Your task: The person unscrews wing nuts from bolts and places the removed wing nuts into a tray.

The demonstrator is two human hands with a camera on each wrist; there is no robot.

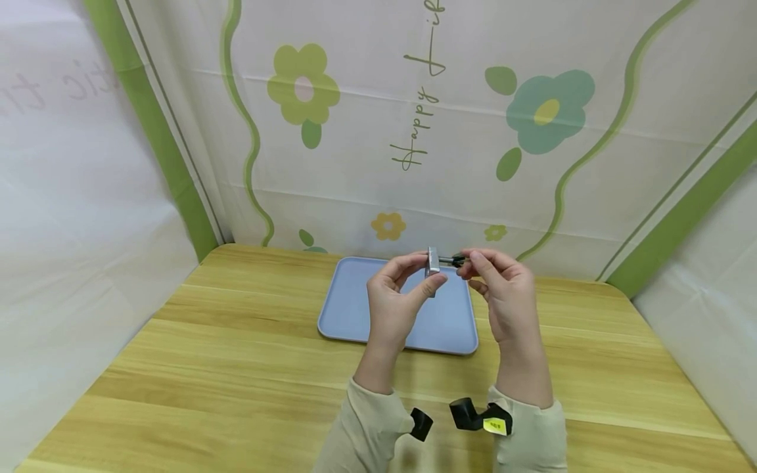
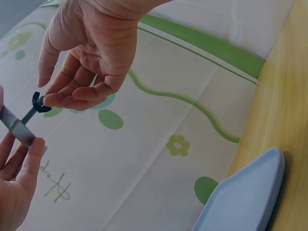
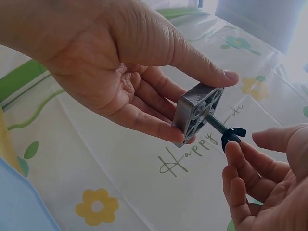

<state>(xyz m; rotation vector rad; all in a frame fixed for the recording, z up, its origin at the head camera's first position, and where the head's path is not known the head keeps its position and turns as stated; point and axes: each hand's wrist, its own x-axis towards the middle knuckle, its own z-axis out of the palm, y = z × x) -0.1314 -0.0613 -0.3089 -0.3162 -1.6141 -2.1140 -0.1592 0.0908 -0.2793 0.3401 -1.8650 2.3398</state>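
My left hand [image 1: 395, 303] holds a small square metal block [image 1: 434, 261] on edge between thumb and fingers, above the tray. The right wrist view shows the recessed face of the block [image 3: 198, 109], with a threaded bolt [image 3: 217, 124] standing out of its middle. Near the bolt's free end sits a dark wing nut [image 3: 233, 137]. My right hand [image 1: 507, 295] is beside it, a fingertip touching the nut or bolt end. In the right wrist view its thumb [image 3: 276, 138] stands apart from the nut, and the other fingers are loosely bent.
Below the hands a light blue tray [image 1: 349, 315] lies on the wood-grain table [image 1: 248, 368]. A printed cloth with flowers [image 1: 355, 164] rises behind the table's far edge, and pale cloth sides [image 1: 77, 197] stand at left and right. Black wrist mounts [image 1: 421, 424] sit on both sleeves.
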